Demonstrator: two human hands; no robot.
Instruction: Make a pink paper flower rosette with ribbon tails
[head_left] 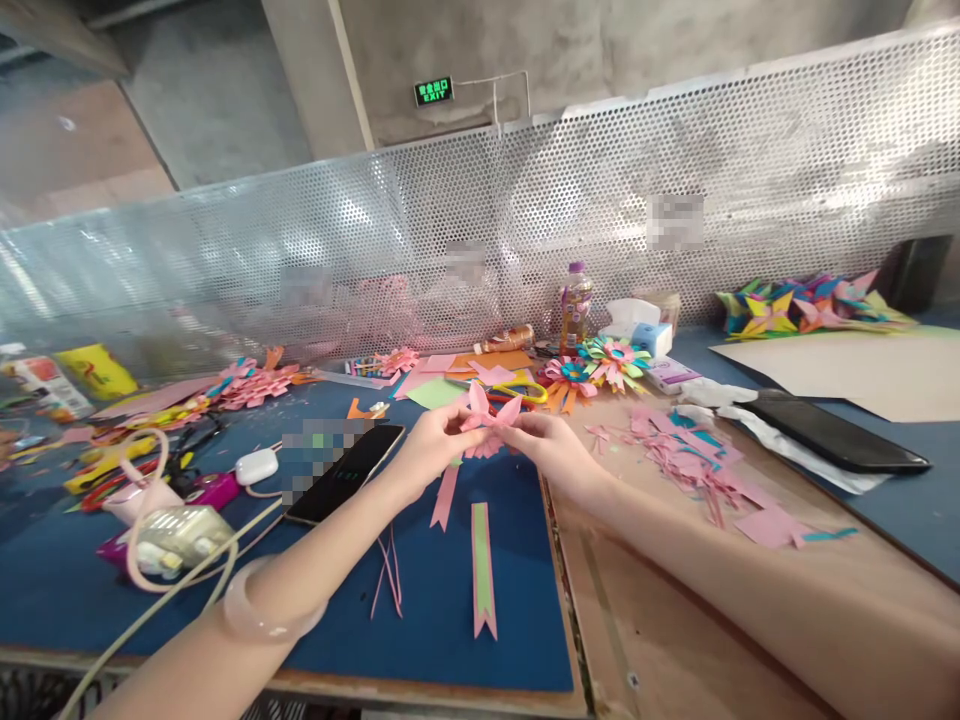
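Observation:
Both of my hands meet over the blue mat [450, 600] and pinch one pink paper flower piece [491, 410] between their fingertips. My left hand [431, 445] grips its left side and my right hand [551, 445] grips its right side. Pink petals stick up above the fingers and a pink strip [445, 495] hangs down below my left hand. On the mat below lies a pink and green ribbon strip [482, 570] next to thin pink slivers [388, 580]. A pale bangle [259, 615] sits on my left wrist.
A phone [346, 472] lies left of my hands and another phone [836, 432] at the right. Pink paper scraps [697, 465] cover the brown board. Finished paper flowers [600, 365], a bottle [576, 305], scissors [517, 390] and a charger with cable [176, 535] are around. A perforated metal screen [480, 230] stands behind.

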